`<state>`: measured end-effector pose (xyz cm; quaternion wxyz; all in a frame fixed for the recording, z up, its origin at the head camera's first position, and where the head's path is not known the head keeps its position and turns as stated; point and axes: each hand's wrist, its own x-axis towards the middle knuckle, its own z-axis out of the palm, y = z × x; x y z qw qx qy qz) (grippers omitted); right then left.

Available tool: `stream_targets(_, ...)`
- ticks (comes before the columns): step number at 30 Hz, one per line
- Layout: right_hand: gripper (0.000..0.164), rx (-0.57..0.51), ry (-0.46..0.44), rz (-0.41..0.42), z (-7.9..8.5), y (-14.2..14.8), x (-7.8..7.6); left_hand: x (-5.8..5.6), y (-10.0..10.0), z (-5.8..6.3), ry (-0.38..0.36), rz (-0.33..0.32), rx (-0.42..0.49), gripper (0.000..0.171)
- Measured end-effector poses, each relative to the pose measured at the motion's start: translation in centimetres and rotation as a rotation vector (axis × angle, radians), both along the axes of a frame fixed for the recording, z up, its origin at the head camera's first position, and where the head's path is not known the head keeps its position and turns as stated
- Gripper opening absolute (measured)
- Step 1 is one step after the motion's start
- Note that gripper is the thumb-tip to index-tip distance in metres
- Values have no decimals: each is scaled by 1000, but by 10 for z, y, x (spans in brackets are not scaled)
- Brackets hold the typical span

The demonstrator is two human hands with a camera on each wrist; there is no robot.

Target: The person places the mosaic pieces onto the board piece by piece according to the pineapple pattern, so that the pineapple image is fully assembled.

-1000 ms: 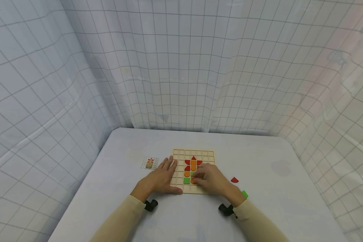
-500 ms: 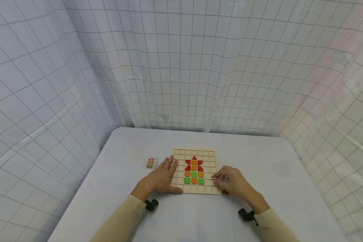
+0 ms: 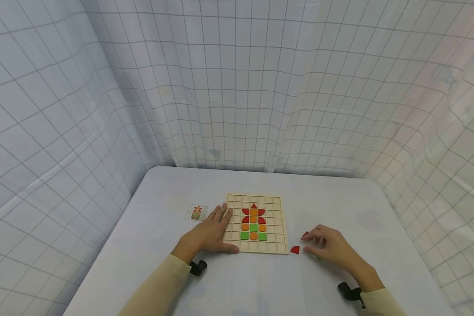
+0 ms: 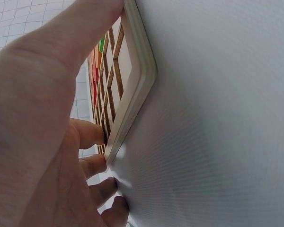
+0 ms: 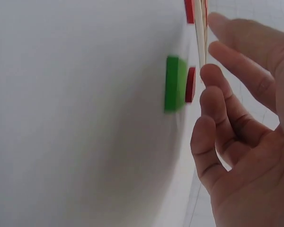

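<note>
My left hand (image 3: 209, 235) rests on the left edge of a wooden grid board (image 3: 276, 241), fingers spread and thumb along the front. On the board lies a pattern of red, orange and green flat pieces: a red triangle (image 3: 254, 206) on top, green squares (image 3: 244, 235) and orange circles (image 3: 253, 236) lower down. Right of the board, my right hand (image 3: 332, 248) hovers with bent fingers, thumb and index finger apart, holding nothing. Near it are a red quarter-circle piece (image 3: 295, 249), another red piece (image 3: 306, 234) partly covered by the fingers, and a green block (image 5: 173, 85).
A small printed card (image 3: 196, 212) with a gridded coloured picture lies left of the board. The white table (image 3: 174, 184) is bordered by hanging white checked curtains (image 3: 237, 109) at the back and sides.
My right hand has moved off the board's pattern and to the right, over the loose pieces. The red quarter-circle beside the board has come into full view. The left hand stays put.
</note>
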<state>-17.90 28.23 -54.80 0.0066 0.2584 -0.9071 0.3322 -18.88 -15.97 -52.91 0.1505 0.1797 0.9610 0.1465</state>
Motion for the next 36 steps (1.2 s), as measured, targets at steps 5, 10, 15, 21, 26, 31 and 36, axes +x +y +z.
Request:
stream_targets(5, 31, -49, -35, 55, 1, 21, 7, 0, 0, 3, -8, 0, 0, 136)
stream_targets(10, 36, -58, -90, 101, 3, 38, 11, 0, 0, 3, -8, -1, 5, 136)
stream_targets(15, 35, -75, -131, 150, -2, 50, 8, 0, 0, 2, -8, -4, 2, 137)
stream_targets(21, 27, -117, -137, 217, -9, 54, 1, -1, -1, 1, -12, -3, 5, 137)
stream_targets(26, 26, -77, -162, 174, -6, 49, 1, 0, 0, 1, -12, -2, 8, 137)
stream_targets(31, 25, -69, -154, 146, 0, 39, 4, 1, 0, 4, -9, -1, 14, 137)
stream_targets(36, 25, -95, -86, 175, 3, 26, 1, 3, 1, 6, -12, 3, 18, 137)
